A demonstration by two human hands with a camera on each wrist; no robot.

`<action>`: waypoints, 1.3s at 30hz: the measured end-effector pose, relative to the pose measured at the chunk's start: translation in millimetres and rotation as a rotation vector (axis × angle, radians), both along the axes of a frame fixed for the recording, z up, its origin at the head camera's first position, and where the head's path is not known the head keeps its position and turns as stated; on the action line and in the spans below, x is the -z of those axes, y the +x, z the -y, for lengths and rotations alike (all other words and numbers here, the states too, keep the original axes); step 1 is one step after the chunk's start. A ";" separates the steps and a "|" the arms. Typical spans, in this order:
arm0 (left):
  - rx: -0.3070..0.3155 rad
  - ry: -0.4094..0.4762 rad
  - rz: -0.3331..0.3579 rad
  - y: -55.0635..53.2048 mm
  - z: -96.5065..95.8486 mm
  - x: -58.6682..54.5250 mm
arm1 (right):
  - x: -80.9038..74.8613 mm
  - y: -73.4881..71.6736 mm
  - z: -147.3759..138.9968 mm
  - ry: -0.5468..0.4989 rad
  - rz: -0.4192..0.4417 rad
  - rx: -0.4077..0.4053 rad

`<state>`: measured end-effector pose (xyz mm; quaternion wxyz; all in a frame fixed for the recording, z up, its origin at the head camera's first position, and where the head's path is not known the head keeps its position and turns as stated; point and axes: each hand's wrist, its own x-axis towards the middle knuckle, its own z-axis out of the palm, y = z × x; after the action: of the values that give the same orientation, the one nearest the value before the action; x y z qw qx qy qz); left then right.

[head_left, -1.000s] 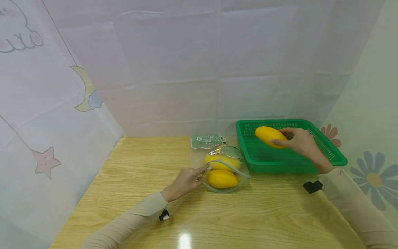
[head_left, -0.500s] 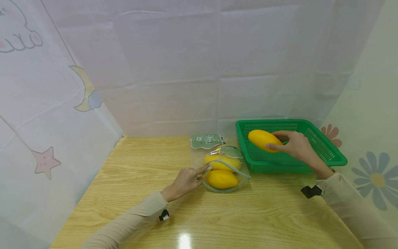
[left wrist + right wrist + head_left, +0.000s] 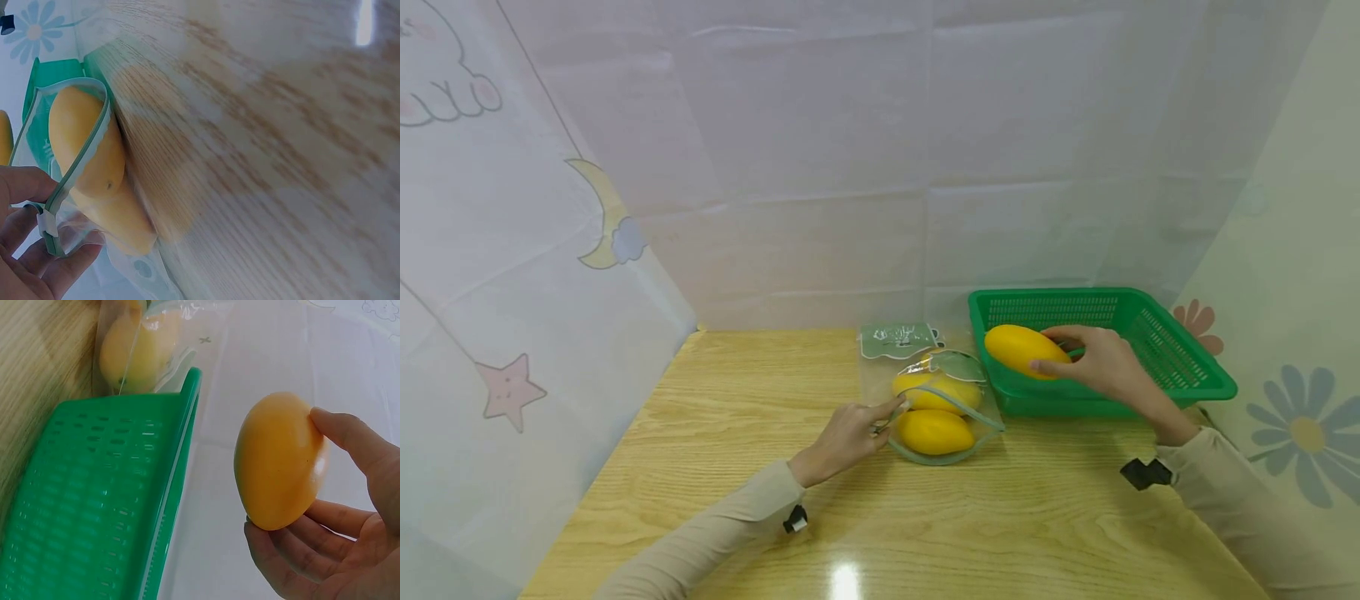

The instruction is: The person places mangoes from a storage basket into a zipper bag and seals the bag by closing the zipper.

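Note:
A clear zip bag (image 3: 880,375) with a green-edged mouth lies on the table, its opening toward the person. Inside rest several yellow mangoes; the front mango (image 3: 936,432) sits right at the mouth, and another mango (image 3: 951,392) shows behind it through the plastic. My left hand (image 3: 852,435) pinches the left corner of the bag's mouth, its slider (image 3: 47,223) beside the fingers in the left wrist view. My right hand (image 3: 1101,358) grips a yellow mango (image 3: 1018,348) between thumb and fingers, held up over the left front part of the green basket.
The green slatted plastic basket (image 3: 1075,406) stands on the right, close beside the bag. Bare wooden table (image 3: 760,367) stretches left and in front. A pale sheet (image 3: 812,250) hangs behind the table, with printed sheets at both sides.
My right hand has carried the mango left and slightly down, from over the basket's middle toward its left front rim. The left hand and the bag have stayed put.

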<state>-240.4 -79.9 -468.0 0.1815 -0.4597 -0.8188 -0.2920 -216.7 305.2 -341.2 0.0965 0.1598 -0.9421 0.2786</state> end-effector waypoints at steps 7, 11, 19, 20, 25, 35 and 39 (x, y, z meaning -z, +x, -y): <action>0.013 0.009 0.001 -0.1 -0.2 0.4 | 2.0 4.4 8.6 0.002 -0.008 -0.029; 0.019 0.012 0.000 -0.4 -0.8 0.3 | 3.4 7.4 13.4 -0.003 0.006 -0.035; 0.010 0.006 -0.006 -0.3 -0.2 -0.2 | 6.0 12.4 23.5 -0.018 0.011 -0.067; 0.011 0.005 -0.003 -0.1 -0.2 -0.4 | 6.4 13.1 24.5 -0.017 0.010 -0.074; 0.011 0.005 0.003 1.4 -0.4 -2.3 | 9.2 15.2 28.2 -0.016 0.007 -0.094; -0.007 -0.012 0.004 1.9 0.6 -2.4 | 15.7 20.8 39.3 -0.018 0.025 -0.142; -0.009 -0.015 0.012 1.7 0.9 -2.6 | 19.8 22.4 43.3 -0.015 0.025 -0.157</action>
<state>-238.6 -80.7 -465.4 0.1746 -0.4556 -0.8240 -0.2880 -194.4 261.9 -360.9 0.0637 0.2287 -0.9257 0.2944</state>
